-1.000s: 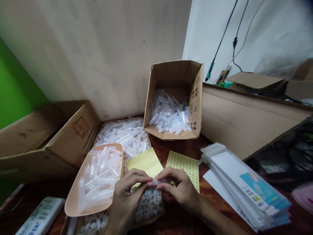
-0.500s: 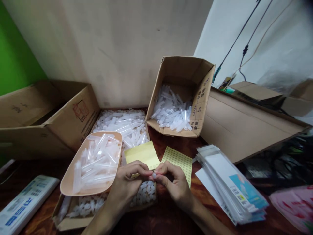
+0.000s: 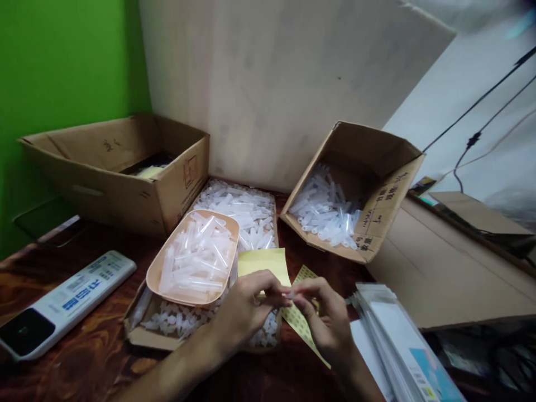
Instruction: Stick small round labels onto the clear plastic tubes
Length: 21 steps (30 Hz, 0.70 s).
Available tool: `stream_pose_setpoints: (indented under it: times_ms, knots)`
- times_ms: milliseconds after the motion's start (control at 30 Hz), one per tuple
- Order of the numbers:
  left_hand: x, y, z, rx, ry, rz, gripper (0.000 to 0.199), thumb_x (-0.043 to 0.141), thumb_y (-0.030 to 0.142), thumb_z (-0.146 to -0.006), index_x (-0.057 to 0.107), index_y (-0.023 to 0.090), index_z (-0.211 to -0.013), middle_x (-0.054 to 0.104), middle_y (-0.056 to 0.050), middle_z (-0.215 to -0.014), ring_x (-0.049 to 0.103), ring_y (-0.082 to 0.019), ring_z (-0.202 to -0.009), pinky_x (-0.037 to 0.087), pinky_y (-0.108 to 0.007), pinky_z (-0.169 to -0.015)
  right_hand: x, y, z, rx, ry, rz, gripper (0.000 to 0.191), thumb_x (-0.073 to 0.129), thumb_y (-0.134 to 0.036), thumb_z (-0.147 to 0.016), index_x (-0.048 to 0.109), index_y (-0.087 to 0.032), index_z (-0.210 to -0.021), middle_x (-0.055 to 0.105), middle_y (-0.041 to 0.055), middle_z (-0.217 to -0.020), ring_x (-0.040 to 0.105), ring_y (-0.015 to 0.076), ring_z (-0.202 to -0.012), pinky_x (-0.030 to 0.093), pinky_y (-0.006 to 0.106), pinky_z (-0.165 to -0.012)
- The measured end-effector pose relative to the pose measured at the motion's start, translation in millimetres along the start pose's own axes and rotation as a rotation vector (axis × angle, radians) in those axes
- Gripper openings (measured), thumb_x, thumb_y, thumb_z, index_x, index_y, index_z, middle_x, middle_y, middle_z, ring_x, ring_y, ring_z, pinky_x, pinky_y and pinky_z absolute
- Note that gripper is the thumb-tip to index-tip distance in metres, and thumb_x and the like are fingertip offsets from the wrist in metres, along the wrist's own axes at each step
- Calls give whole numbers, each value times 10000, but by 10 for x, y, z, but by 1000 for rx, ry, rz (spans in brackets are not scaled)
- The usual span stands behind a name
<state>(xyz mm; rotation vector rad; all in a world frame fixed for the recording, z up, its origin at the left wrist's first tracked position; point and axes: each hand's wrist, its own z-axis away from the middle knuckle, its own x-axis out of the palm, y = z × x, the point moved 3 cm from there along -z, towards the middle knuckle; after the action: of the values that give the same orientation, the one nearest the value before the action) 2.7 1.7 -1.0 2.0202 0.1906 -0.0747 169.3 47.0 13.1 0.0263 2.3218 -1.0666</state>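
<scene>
My left hand (image 3: 251, 307) and my right hand (image 3: 326, 315) meet fingertip to fingertip, both closed in a pinch. Between them is a small translucent plastic piece (image 3: 290, 295), mostly covered by the fingers. Under and behind the hands are a plain yellow sheet (image 3: 263, 262) and a yellow sheet of small round stickers (image 3: 302, 329). Left of my left hand, a peach plastic tray (image 3: 151, 274) holds clear plastic tubes (image 3: 196, 257). Below it, small white plastic pieces (image 3: 180, 319) fill the near end of a shallow cardboard box (image 3: 153, 338).
A tipped carton (image 3: 387, 215) of clear tubes stands at the back right, and another carton (image 3: 180, 173) at the back left. A white device with a dark screen (image 3: 69, 301) lies on the left. Stacked plastic-sleeved packets (image 3: 397, 335) lie on the right.
My view has swung left, so the scene sits further right, and more of the left carton and white device shows. Both hands still pinch the small piece, now more hidden by the fingers.
</scene>
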Motion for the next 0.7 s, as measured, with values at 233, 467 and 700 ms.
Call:
stream_pose_setpoints:
  times_ms: [233,467,700]
  knots:
    - [103,-249,89,118,-48,-550,960,737,143,-857,148,260,-1606,544,-177,-1411,554,-351,-1292,494,-511,-1049,-32,-61,-422,-214,-119,437,402,423,-164,-1023,438,-222,-1420,669,93,-1007,684,224,-791,550,346,-707]
    - [216,-358,146,4,-351,-849,699,673,127,-879,327,76,-1483,633,-210,-1286,642,-338,-1165,550,-458,-952,36,39,-460,-13,0,513,307,373,-217,-1039,483,-176,-1323,644,128,-1080,675,234,-806,538,373,-747]
    - [236,-126,142,340,-605,-844,11,623,157,-952,627,166,-949,702,-56,-987,661,-230,-908,513,-340,-756,53,161,-442,79,-203,487,112,501,-184,-964,612,-196,-964,596,68,-954,636,232,-840,487,345,-785]
